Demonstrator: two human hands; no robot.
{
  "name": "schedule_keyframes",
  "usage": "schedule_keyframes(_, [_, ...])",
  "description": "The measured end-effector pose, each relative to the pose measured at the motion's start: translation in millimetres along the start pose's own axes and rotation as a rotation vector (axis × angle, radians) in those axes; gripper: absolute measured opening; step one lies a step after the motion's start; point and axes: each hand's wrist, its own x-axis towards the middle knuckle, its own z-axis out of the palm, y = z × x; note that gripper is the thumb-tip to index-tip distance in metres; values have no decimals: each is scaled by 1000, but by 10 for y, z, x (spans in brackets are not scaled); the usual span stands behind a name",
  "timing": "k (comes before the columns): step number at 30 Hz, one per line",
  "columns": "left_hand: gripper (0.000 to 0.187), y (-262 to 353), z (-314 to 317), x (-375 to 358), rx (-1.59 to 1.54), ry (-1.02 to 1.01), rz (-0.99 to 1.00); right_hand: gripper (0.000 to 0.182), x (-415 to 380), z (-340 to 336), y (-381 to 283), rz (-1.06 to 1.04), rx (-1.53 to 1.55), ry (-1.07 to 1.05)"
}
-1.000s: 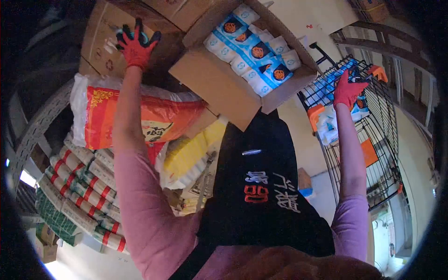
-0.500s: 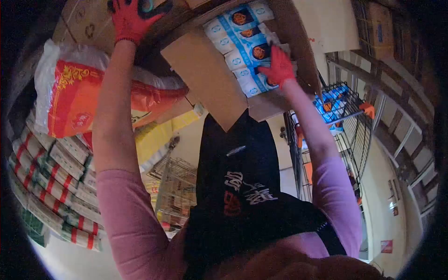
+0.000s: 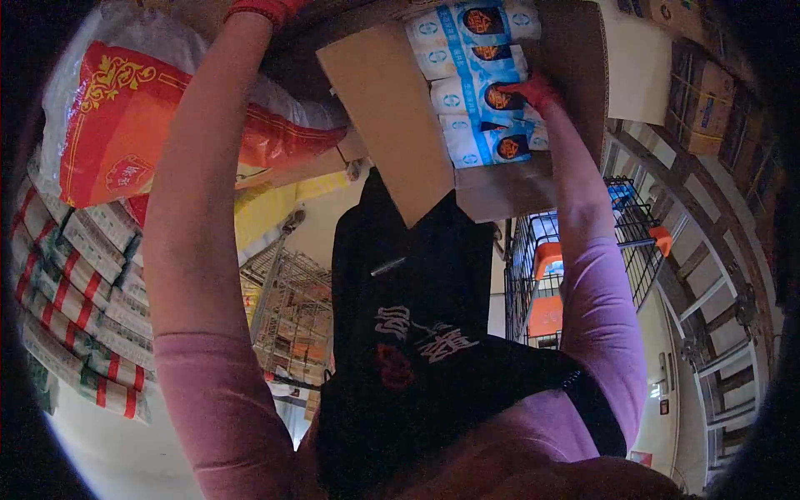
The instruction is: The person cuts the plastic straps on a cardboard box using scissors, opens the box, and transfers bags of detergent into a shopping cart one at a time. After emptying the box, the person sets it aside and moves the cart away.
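An open cardboard box [image 3: 504, 190] holds several blue-and-white packets [image 3: 454, 100] with dark food pictures. My right hand [image 3: 537, 92], in a red glove, is at the right side of the packets, with its fingers on one of them; whether they close round it is hard to see. At the top edge my left hand [image 3: 265, 8], also red-gloved, shows only near the wrist, and its fingers are out of view. A box flap [image 3: 387, 117] hangs down between my arms.
A large red-and-clear plastic bag [image 3: 125, 125] lies at the left, above stacked red-striped packages [image 3: 75, 292]. A wire cart [image 3: 521, 275] with orange parts stands at the right. Farther off are a wire rack [image 3: 292, 317] and a metal ladder-like frame [image 3: 708, 292].
My left hand has moved up, mostly out of view. The box and its packets sit farther right and higher in view. My right hand stays at the packets, its fingers now farther round their right side.
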Motion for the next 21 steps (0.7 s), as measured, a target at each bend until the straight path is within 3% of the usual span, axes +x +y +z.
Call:
schedule_keyframes(2, [109, 17, -10, 17, 14, -6, -8, 94, 72, -47, 111, 45, 46, -135])
schedule_keyframes(5, [109, -26, 21, 33, -64, 66, 83, 96, -54, 68, 19, 72, 68, -127])
schedule_keyframes(9, [110, 11, -5, 19, 8, 63, 57, 117, 290, 355, 271, -25, -369, 131])
schedule_keyframes(12, [111, -81, 102, 19, 32, 63, 54, 118, 229, 308, 143, -12, -160, 22])
schedule_keyframes(15, [113, -79, 105, 19, -12, 29, 15, 106, 684, 377, 584, -43, -139, 12])
schedule_keyframes(18, [114, -74, 90, 5, -41, -20, -23, 93, 895, 399, 825, 75, -269, 32])
schedule_keyframes(21, [113, -52, 54, 36, -27, -36, -26, 70, 288, 497, 435, 66, -236, 220])
